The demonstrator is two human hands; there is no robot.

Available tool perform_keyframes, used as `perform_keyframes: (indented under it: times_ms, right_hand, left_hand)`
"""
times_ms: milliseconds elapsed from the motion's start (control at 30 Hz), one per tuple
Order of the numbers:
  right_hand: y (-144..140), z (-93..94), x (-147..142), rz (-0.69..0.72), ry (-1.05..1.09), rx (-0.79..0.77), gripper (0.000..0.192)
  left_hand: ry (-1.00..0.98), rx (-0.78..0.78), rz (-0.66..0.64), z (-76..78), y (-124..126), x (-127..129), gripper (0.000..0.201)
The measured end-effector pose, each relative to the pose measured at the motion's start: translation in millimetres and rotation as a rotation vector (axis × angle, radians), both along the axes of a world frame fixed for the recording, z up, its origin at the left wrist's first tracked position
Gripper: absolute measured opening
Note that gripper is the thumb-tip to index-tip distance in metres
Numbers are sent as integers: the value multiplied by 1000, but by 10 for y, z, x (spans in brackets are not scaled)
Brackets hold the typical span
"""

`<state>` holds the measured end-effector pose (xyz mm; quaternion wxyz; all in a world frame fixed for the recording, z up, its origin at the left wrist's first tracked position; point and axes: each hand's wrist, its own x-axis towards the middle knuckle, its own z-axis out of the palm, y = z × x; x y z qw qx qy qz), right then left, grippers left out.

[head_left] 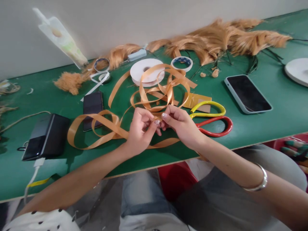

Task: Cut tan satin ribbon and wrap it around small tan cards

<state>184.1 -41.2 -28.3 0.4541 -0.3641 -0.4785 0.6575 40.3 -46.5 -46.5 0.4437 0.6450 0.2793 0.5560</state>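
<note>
Thumbs and fingertips of my left hand (141, 130) and my right hand (179, 123) meet at the middle of the table, both pinching a piece of orange ribbon (104, 120). The pinched part is small and mostly covered by my fingers. Long loops of the ribbon spread to the left and behind my hands, reaching a white spool (147, 72). Scissors with one yellow and one red handle (215, 126) lie just right of my right hand, their blades out of sight. Behind them is a yellowish piece of card (198, 101).
On the green table (243, 128) lie a phone in a pale case (249, 94), a dark phone (93, 107), a black power bank (47, 136) with a white cable, and tape rolls (182, 63). Bundles of orange-brown fibre (216, 38) line the wall. A white disc (298, 71) sits far right.
</note>
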Motion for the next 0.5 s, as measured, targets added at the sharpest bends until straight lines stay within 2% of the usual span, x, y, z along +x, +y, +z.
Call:
perform_keyframes:
  times_ms: [267,500]
  right_hand:
    - [-35,-46,-40,-56,83,-76,25]
    - [-51,10,-30,-86,119,-144,24]
  left_hand:
    - [-43,23,-2,-18,6,35,24]
    - [-62,24,-21,-12,10,24,24]
